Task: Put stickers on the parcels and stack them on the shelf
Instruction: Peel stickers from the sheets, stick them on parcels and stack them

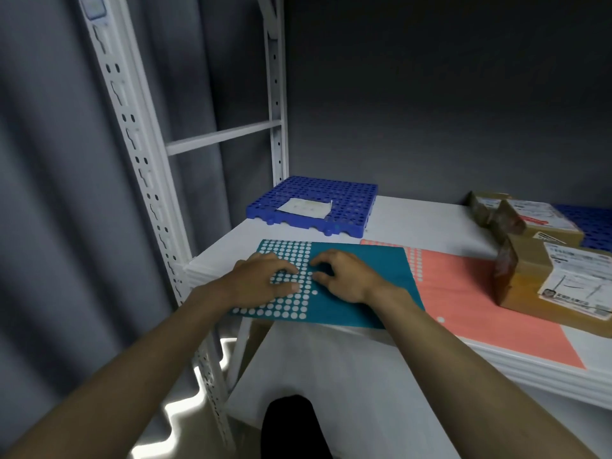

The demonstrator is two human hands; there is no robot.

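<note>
Teal sticker sheet [347,286]: left hand [261,279] presses flat, right hand [344,276] picks; grasp unconfirmed. Next, peel one dot for near-right parcel [546,279].

Sticker sheets: two, teal sheet [357,276], pink sheet [480,303]. Parcels [530,276]: three. Hands [261,276]: two.

You face a dark grey wall [447,94], dimly lit, darker toward the top. To your left hangs a grey curtain [49,193] in vertical folds. A white metal shelf [414,220] stands in front of you: perforated uprights [139,154] front and back, joined by a white crossbar [225,135]. Below, bright light strikes the floor [185,405] beside the front upright, in a wavy-edged patch.
</note>
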